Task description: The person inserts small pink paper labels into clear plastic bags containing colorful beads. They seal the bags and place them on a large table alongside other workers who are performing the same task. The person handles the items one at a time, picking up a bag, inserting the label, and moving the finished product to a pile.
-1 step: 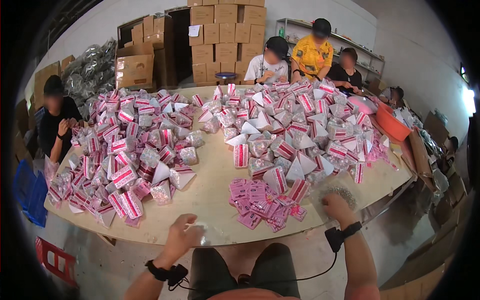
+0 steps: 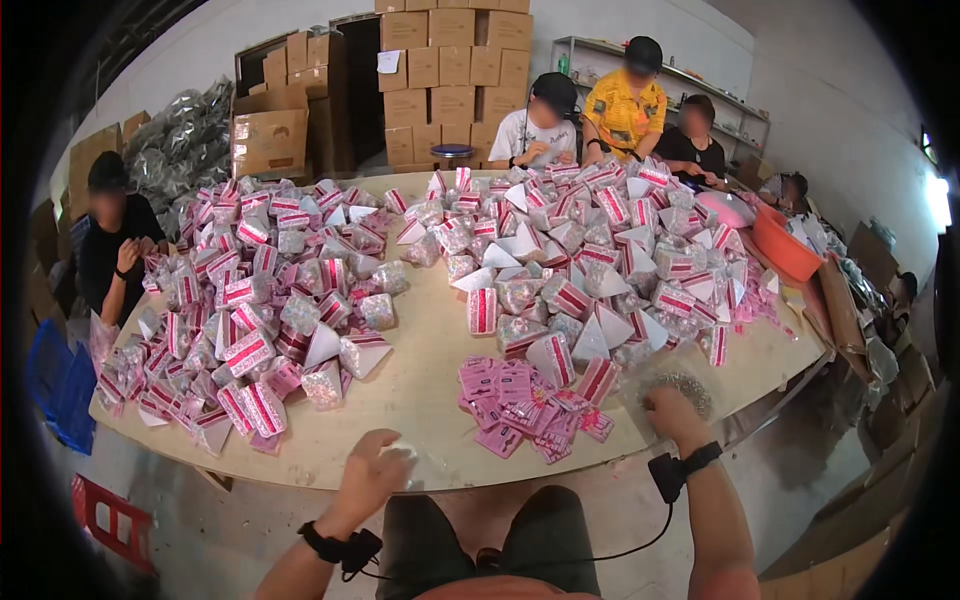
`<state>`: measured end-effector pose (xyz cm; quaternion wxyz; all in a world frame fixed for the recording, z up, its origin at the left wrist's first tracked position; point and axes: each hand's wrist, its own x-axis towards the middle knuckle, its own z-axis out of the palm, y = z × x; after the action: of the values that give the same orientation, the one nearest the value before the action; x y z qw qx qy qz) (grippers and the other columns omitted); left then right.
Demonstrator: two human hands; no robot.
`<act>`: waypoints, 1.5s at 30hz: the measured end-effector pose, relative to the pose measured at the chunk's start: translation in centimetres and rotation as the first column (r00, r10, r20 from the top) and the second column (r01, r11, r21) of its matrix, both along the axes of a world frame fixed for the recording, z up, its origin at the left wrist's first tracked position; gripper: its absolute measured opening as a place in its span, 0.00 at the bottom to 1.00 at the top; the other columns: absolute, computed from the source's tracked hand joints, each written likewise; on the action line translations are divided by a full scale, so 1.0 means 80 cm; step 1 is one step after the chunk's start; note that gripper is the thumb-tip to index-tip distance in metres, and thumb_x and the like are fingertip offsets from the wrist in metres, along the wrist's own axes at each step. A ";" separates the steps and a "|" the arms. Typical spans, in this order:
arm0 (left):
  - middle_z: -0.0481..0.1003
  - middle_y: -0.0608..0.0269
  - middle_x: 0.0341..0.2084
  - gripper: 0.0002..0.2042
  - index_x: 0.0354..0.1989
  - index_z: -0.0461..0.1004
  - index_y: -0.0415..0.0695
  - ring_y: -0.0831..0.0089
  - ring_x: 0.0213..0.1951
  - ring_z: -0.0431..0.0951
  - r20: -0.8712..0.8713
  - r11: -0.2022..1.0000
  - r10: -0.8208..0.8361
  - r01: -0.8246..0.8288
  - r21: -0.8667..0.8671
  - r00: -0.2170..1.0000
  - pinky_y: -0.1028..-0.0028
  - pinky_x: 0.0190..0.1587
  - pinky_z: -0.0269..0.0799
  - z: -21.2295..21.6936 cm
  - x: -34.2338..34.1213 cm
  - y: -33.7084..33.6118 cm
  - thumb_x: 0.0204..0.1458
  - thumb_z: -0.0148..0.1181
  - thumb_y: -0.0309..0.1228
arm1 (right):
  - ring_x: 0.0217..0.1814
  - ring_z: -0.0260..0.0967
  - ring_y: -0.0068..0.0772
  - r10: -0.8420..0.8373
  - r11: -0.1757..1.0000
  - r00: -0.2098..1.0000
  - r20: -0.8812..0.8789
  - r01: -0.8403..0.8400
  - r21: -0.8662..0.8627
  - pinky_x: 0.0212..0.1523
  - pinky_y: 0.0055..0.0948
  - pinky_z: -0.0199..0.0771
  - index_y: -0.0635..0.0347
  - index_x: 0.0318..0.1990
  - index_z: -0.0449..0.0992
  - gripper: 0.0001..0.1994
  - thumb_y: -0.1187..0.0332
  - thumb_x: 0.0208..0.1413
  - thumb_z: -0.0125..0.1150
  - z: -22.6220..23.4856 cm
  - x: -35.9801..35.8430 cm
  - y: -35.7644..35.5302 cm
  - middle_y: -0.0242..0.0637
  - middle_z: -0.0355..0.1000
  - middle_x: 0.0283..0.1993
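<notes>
Near the table's front edge, my left hand (image 2: 370, 472) curls its fingers round a thin clear plastic bag (image 2: 428, 468), which is hard to make out against the tabletop. Farther right, my right hand (image 2: 676, 415) is closed at a clear bag of glittery silvery filling (image 2: 688, 388); the fingertips are partly hidden. Between the hands lies a loose stack of pink printed cards (image 2: 520, 405). Just behind them a packed clear pouch with a pink-and-white label (image 2: 598, 380) rests by the big heap.
Heaps of labelled pouches cover the table's left (image 2: 250, 320) and right (image 2: 600, 270). An orange basin (image 2: 785, 245) stands at the right edge. Several people sit or stand round the far side. A red stool (image 2: 112, 520) and blue crate (image 2: 62, 385) are on the floor at left.
My left hand has shifted slightly to the right, the clear plastic moving with it. My right hand stays almost in place at the glittery bag.
</notes>
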<state>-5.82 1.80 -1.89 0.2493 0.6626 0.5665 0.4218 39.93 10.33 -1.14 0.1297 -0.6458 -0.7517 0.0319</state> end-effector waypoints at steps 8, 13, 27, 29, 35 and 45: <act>0.71 0.53 0.35 0.14 0.39 0.67 0.40 0.57 0.38 0.70 0.117 0.996 0.046 -0.054 0.071 0.992 0.65 0.43 0.66 -0.066 0.004 0.017 0.40 0.55 0.22 | 0.29 0.68 0.49 -0.095 0.988 0.975 -0.201 0.116 0.097 0.31 0.40 0.67 0.64 0.26 0.72 0.06 0.72 0.38 0.53 0.000 0.000 0.008 0.48 0.70 0.25; 0.71 0.54 0.35 0.14 0.38 0.68 0.41 0.59 0.38 0.71 -0.022 0.986 0.071 -0.067 0.154 0.997 0.67 0.40 0.68 -0.043 0.015 0.010 0.39 0.54 0.21 | 0.21 0.64 0.30 -0.100 0.975 0.811 -0.576 0.195 0.105 0.24 0.30 0.63 0.66 0.24 0.72 0.05 0.72 0.40 0.56 0.007 0.020 0.007 0.39 0.67 0.18; 0.70 0.54 0.34 0.13 0.35 0.69 0.39 0.59 0.37 0.70 -0.022 0.979 0.077 -0.072 0.191 0.997 0.68 0.39 0.69 -0.050 0.017 0.011 0.37 0.54 0.19 | 0.13 0.63 0.21 -0.151 0.949 0.382 -0.912 0.314 -0.025 0.13 0.19 0.60 0.63 0.23 0.68 0.05 0.73 0.48 0.50 0.039 0.001 -0.003 0.32 0.66 0.18; 0.70 0.54 0.34 0.12 0.35 0.69 0.38 0.60 0.37 0.70 -0.028 0.982 0.081 -0.075 0.171 0.996 0.68 0.39 0.69 -0.050 0.017 0.010 0.38 0.54 0.19 | 0.14 0.64 0.22 -0.154 0.954 0.444 -0.883 0.301 -0.015 0.14 0.19 0.61 0.65 0.26 0.70 0.05 0.74 0.48 0.49 0.032 0.006 -0.002 0.33 0.67 0.18; 0.70 0.54 0.33 0.12 0.34 0.69 0.39 0.59 0.37 0.69 0.027 0.984 0.097 -0.100 0.149 0.995 0.67 0.39 0.68 -0.049 0.023 0.011 0.36 0.53 0.19 | 0.17 0.67 0.28 -0.204 0.971 0.762 -0.614 0.239 -0.025 0.21 0.27 0.67 0.67 0.35 0.74 0.11 0.75 0.43 0.51 0.026 0.022 -0.003 0.42 0.71 0.21; 0.70 0.54 0.33 0.12 0.33 0.68 0.38 0.57 0.38 0.68 -0.152 0.976 0.095 -0.063 0.207 0.984 0.66 0.42 0.66 -0.034 0.028 0.006 0.35 0.54 0.19 | 0.29 0.71 0.48 -0.261 0.962 0.843 -0.471 0.267 -0.056 0.33 0.41 0.68 0.68 0.34 0.73 0.11 0.76 0.41 0.51 0.067 0.006 -0.013 0.53 0.70 0.26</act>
<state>-3.54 2.26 -4.57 0.1174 0.6932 0.5649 0.4319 40.38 9.29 4.18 0.3163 -0.7146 -0.6013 0.1663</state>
